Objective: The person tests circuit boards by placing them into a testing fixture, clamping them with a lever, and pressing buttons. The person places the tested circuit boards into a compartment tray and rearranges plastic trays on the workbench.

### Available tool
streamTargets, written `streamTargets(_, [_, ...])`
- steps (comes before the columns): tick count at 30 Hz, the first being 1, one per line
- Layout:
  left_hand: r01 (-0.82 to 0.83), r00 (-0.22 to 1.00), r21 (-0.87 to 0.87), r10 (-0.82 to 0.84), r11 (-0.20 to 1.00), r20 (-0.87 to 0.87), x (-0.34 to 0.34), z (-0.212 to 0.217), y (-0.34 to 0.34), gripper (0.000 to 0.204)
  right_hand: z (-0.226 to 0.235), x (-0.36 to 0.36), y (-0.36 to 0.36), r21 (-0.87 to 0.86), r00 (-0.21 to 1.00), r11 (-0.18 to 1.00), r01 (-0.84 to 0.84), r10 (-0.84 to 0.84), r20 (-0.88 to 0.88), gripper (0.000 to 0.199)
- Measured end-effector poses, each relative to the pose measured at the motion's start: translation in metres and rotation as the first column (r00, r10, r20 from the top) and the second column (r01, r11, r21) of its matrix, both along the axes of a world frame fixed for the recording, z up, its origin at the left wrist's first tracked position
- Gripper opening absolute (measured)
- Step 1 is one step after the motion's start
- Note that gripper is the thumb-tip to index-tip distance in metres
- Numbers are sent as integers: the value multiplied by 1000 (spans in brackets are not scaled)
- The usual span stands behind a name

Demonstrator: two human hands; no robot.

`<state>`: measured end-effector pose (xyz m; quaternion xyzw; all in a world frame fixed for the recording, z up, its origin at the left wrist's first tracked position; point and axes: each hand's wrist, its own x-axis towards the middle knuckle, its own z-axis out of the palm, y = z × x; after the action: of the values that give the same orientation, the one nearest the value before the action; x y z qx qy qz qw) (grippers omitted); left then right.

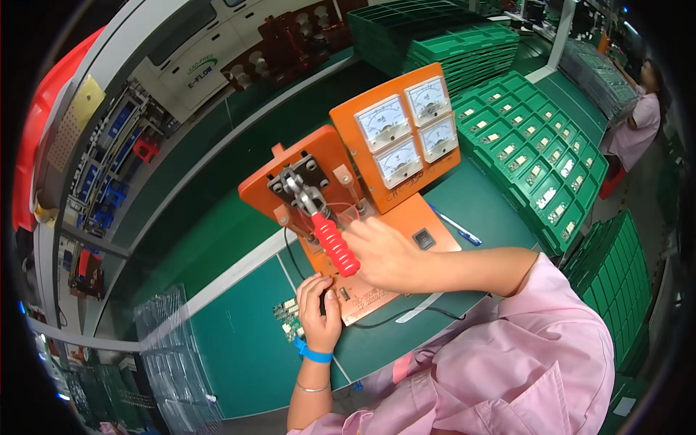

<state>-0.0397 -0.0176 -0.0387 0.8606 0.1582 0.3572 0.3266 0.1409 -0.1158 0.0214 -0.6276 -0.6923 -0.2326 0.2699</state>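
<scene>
An orange test fixture stands on the green bench, with a toggle clamp on its upright plate. The clamp's red ribbed handle points down toward me. Just right of that handle, my right hand reaches in with bent fingers; the clamp and the hand itself hide the fingertips and whatever they hold. My left hand rests at the fixture's left front edge, its fingers loosely stretched and the thumb apart, holding nothing. A blue strap circles that wrist. Small green circuit boards lie beside it.
An orange panel with several dial meters adjoins the fixture. A pen lies to its right. Beyond is a green compartment tray of small boards, with stacked trays behind. Clear plastic trays stand left. A co-worker sits far right.
</scene>
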Motion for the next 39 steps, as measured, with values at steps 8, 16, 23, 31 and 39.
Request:
streamTargets(8, [-56, 998, -210, 46, 976, -48, -1, 12, -4, 20, -11, 2, -4, 72, 959, 992, -108, 123, -256, 24])
streamTargets(16, [-22, 1000, 173, 24, 985, -9, 38, 41, 19, 26, -25, 1, -58, 59, 894, 998, -35, 58, -445, 16])
streamTargets(23, [-101, 994, 259, 89, 960, 58, 40, 34, 14, 24, -44, 2, -63, 155, 852, 988, 7, 75, -519, 17])
streamTargets(31, [-70, 993, 374, 29, 925, 114, 38, 30, 10, 23, -43, -1, -64, 125, 862, 992, 11, 54, -504, 16])
streamTargets(39, [-84, 992, 189, 63, 978, 112, 27, 39, 14, 22, 27, 2, -31, 369, 919, 926, -81, 213, -333, 43])
